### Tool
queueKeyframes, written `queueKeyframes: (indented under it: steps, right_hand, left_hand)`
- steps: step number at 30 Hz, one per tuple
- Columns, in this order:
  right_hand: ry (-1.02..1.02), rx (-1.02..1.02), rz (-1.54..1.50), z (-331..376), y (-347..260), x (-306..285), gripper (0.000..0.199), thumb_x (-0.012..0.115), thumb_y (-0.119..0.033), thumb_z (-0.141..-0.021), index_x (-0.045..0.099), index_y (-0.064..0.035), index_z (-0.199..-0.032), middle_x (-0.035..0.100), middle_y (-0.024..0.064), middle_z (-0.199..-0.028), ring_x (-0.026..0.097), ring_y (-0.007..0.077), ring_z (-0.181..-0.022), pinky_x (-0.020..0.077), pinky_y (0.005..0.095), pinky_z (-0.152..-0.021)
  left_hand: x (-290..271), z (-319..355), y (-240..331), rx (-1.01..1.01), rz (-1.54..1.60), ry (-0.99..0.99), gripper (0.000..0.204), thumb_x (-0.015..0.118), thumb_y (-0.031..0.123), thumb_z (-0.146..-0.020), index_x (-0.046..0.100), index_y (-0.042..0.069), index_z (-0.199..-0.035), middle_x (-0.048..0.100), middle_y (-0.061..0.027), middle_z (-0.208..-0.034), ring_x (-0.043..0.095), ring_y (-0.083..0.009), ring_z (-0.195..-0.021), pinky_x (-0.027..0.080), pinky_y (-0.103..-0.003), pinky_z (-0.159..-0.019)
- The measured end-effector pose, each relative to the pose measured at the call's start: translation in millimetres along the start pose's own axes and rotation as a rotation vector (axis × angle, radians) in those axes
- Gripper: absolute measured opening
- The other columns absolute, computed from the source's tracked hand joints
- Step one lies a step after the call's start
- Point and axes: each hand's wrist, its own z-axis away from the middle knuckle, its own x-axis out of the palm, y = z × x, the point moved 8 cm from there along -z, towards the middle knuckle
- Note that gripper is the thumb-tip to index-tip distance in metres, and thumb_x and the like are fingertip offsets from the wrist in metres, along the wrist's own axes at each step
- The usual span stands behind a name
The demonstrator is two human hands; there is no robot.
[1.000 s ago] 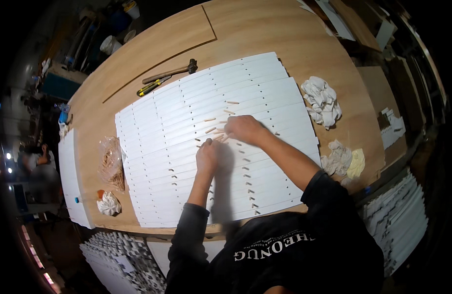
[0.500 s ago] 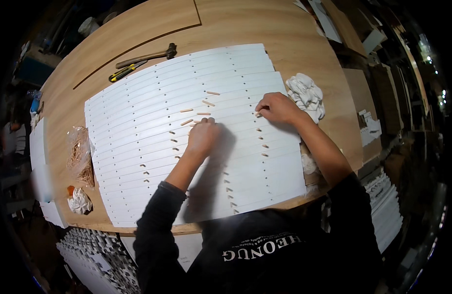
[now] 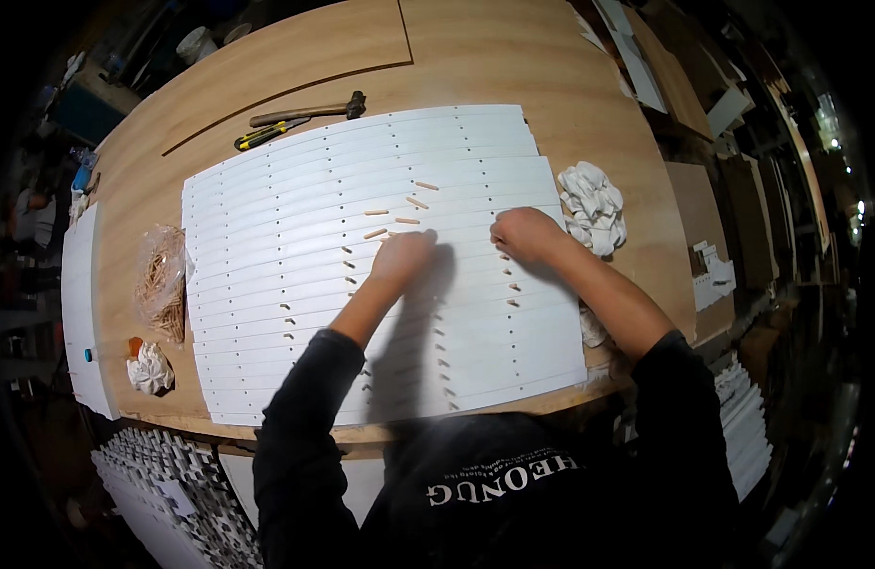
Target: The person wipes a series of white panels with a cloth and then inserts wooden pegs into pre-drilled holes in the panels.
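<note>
White slatted boards (image 3: 257, 356) with rows of small holes lie side by side on the table. My right hand (image 3: 529, 234) is closed at a hole in the right-hand row, its fingertips around a wooden dowel mostly hidden by the fingers. Below it, dowels (image 3: 513, 303) stand out of several holes. My left hand (image 3: 405, 254) is closed over the middle of the boards; what its fingers hold, if anything, is hidden. Just beyond it lie several loose wooden dowels (image 3: 416, 202). More dowels (image 3: 443, 363) project from holes nearer my body and to the left.
A clear bag of dowels (image 3: 162, 284) sits left of the boards, above a crumpled white cloth (image 3: 151, 368). A hammer (image 3: 314, 112) and a yellow-black utility knife (image 3: 267, 133) lie beyond the far edge. Another white cloth (image 3: 592, 204) rests by my right forearm.
The whole view has shifted slightly. My right hand has curled tighter at the hole, covering the pale dowel end seen before. My left hand stays near the loose dowels.
</note>
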Motion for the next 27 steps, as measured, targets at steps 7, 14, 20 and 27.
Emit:
queueKeyframes:
  steps: [7,14,20,27]
  right_hand:
    - [0.125,0.079,-0.293,9.7,18.5,8.9,0.018,0.056,-0.022,-0.079,0.064,-0.0053,-0.081,0.061,0.0152,-0.082,0.058,0.0341,-0.083,0.0461,0.0418,-0.075]
    - [0.204,0.122,-0.232,18.7,10.6,1.7,0.022,0.061,-0.023,-0.078,0.065,-0.0108,-0.096,0.061,0.0126,-0.098,0.058,0.0299,-0.094,0.0467,0.0387,-0.080]
    - [0.393,0.080,-0.405,21.9,-57.9,-25.0,0.026,0.063,-0.019,-0.078,0.066,-0.0146,-0.104,0.062,0.0078,-0.102,0.060,0.0255,-0.092,0.0482,0.0347,-0.080]
    - [0.330,-0.184,-0.166,-65.3,-114.0,-0.6,0.016,0.059,-0.015,-0.077,0.068,-0.0103,-0.089,0.064,0.0102,-0.095,0.063,0.0271,-0.083,0.0501,0.0389,-0.072]
  left_hand:
    - [-4.4,23.0,-3.0,0.019,0.132,0.271,0.008,0.051,0.013,-0.082,0.056,0.007,-0.084,0.060,-0.0130,-0.082,0.061,-0.0316,-0.077,0.049,-0.043,-0.066]
    - [-26.8,37.9,-10.5,-0.007,0.198,0.378,0.011,0.052,0.016,-0.083,0.058,0.009,-0.088,0.059,-0.0126,-0.089,0.060,-0.0311,-0.086,0.048,-0.043,-0.072]
    - [37.0,122.3,-31.8,-0.371,0.311,0.194,0.009,0.052,0.013,-0.083,0.059,0.009,-0.088,0.058,-0.0122,-0.092,0.058,-0.0324,-0.088,0.047,-0.044,-0.074]
    - [2.0,121.1,-20.3,-0.256,0.322,0.332,0.013,0.051,0.019,-0.088,0.054,0.007,-0.090,0.061,-0.0153,-0.082,0.060,-0.0329,-0.080,0.046,-0.044,-0.066]
